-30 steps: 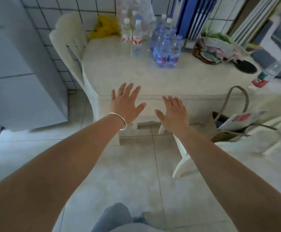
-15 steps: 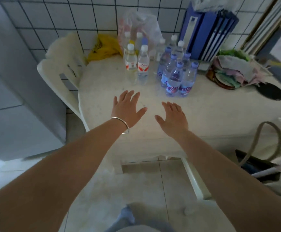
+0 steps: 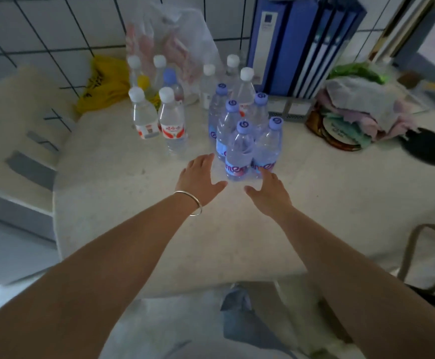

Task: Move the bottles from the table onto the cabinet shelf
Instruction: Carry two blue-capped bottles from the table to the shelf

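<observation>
Several blue-capped water bottles [image 3: 239, 151] stand in a tight cluster on the pale table [image 3: 133, 203]. To their left stand two white-capped bottles with red labels [image 3: 171, 120], with more bottles behind them near the wall. My left hand [image 3: 198, 177], with a silver bangle on the wrist, is open just left of the front blue bottle. My right hand [image 3: 269, 190] is open just right of and in front of it. Neither hand holds anything. The cabinet shelf is out of view.
Blue binders [image 3: 302, 42] stand against the tiled wall at the back. A heap of cloths [image 3: 359, 110] and a black round object [image 3: 429, 146] lie at the right. A yellow bag [image 3: 104, 81] and a white plastic chair [image 3: 16, 130] are at the left. A bag handle [image 3: 423, 257] shows lower right.
I have stepped closer to the table. Both hands have moved forward over the tabletop and now flank the front blue-capped bottle.
</observation>
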